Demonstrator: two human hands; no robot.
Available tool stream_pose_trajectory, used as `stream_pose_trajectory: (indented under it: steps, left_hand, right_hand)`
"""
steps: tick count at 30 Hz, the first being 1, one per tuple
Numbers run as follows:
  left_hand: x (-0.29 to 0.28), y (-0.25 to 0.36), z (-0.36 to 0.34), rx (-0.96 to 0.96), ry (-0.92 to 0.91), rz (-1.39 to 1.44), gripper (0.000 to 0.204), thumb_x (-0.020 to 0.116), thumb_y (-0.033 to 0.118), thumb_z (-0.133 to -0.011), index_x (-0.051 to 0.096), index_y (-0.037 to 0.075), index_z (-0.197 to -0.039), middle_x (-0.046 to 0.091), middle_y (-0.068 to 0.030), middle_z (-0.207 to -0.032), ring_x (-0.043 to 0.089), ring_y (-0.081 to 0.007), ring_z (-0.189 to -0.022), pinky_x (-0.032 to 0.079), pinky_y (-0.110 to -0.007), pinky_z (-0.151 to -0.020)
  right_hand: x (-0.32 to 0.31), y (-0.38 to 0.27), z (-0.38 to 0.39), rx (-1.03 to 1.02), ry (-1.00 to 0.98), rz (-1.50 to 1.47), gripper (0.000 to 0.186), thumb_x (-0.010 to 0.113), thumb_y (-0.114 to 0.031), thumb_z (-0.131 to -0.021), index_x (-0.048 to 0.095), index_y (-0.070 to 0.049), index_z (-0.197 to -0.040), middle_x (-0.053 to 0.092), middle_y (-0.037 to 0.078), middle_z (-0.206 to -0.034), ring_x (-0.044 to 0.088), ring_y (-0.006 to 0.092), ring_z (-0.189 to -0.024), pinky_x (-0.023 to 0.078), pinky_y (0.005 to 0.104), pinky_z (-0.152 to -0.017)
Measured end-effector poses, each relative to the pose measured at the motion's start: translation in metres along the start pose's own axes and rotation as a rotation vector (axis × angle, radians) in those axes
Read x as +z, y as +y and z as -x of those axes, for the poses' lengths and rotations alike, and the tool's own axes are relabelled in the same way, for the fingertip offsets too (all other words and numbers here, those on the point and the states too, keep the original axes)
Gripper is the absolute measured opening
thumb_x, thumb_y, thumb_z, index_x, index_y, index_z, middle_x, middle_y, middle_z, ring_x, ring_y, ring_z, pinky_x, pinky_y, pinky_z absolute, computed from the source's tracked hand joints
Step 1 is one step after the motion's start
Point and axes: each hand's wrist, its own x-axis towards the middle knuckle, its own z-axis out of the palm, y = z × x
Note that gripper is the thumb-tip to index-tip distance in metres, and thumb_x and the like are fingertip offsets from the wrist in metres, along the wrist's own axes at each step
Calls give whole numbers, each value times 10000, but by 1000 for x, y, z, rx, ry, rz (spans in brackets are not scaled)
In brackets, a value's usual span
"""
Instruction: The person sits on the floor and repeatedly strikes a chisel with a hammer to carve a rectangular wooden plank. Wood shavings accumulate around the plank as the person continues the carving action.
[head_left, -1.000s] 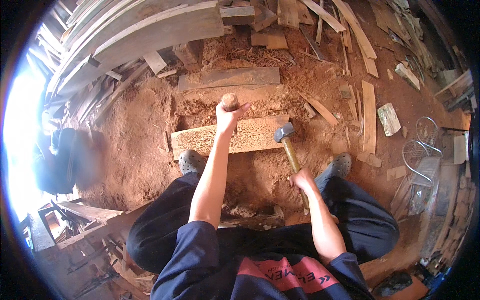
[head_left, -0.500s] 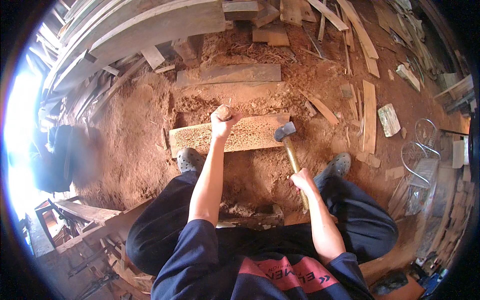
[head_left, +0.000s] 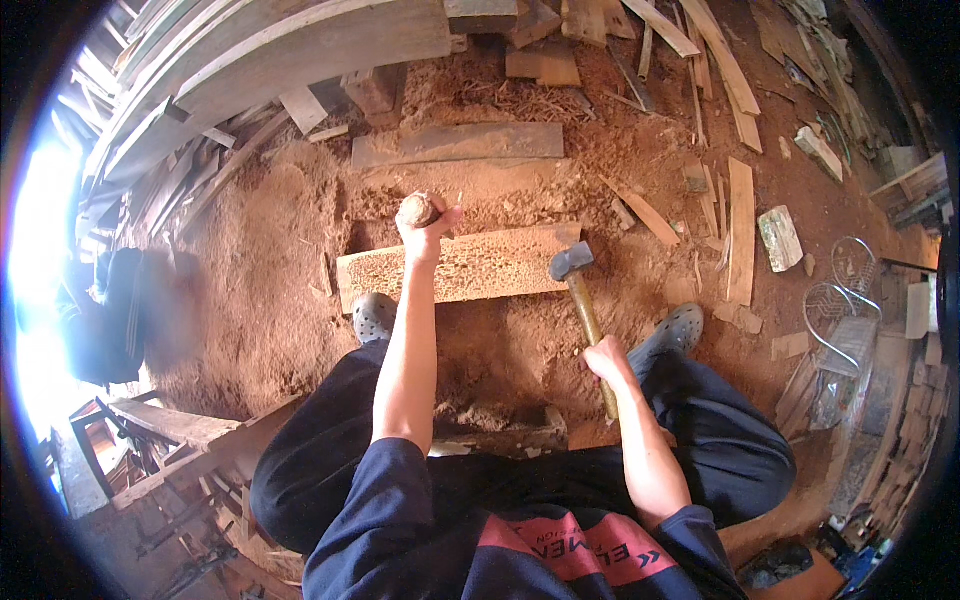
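A pitted, pale wooden board lies on the ground between my feet, its face covered with small hollows. Above its left part is my left hand, closed round an upright wooden piece with a blunt round end. What lies under that piece is hidden by the hand and forearm. In my right hand is a hammer, gripped by its yellowish handle. The hammer's dark metal head is over or beside the board's right end; I cannot tell whether it touches.
A second plank lies farther off, beyond loose brown soil. Long boards are stacked at the far left. Scrap wood strips and a pale block are on the right, near a metal-framed chair. My grey clogs flank the board.
My left hand has shifted left and slightly away from me with the round-ended wooden piece. My right hand and the hammer have stayed nearly still.
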Motion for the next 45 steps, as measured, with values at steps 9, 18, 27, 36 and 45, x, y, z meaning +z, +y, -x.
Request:
stream_pose_trajectory:
  steps: [9,18,27,36,45]
  left_hand:
    - [-18,-22,2,15,-17,-100,256,741,-89,-606,536,58,-654,534,-4,-630,481,-82,-545,385,-226,-488]
    - [-21,-29,27,26,-147,-381,293,829,95,-597,552,56,-682,538,-2,-668,466,-111,-578,417,-263,-560]
    - [-10,-20,29,44,-139,-535,239,772,97,-622,540,46,-655,535,-19,-626,502,-108,-592,430,-275,-563]
    - [14,-17,26,58,-116,-375,163,664,117,-633,523,37,-642,507,-30,-564,473,-112,-533,404,-286,-528]
    - [-23,-51,17,179,-79,-517,296,683,282,-666,519,36,-641,501,-73,-549,486,-154,-502,404,-303,-504]
  right_hand:
    - [-3,-21,15,73,-67,-53,238,530,-121,-714,573,111,-684,547,176,-507,572,259,-417,449,385,-399]
    - [-3,-34,39,30,-53,-261,157,644,-41,-681,534,60,-730,519,80,-506,506,164,-375,403,306,-323]
    - [-55,-129,158,-293,-95,-678,221,592,97,-663,461,-44,-772,469,22,-538,423,92,-345,332,243,-298]
    - [-56,-182,163,-928,515,-652,215,534,94,-702,435,-90,-754,474,7,-637,480,109,-458,415,239,-420]
    - [-52,-169,136,-360,80,-301,174,610,43,-662,494,-53,-749,476,-4,-540,426,66,-367,321,217,-318]
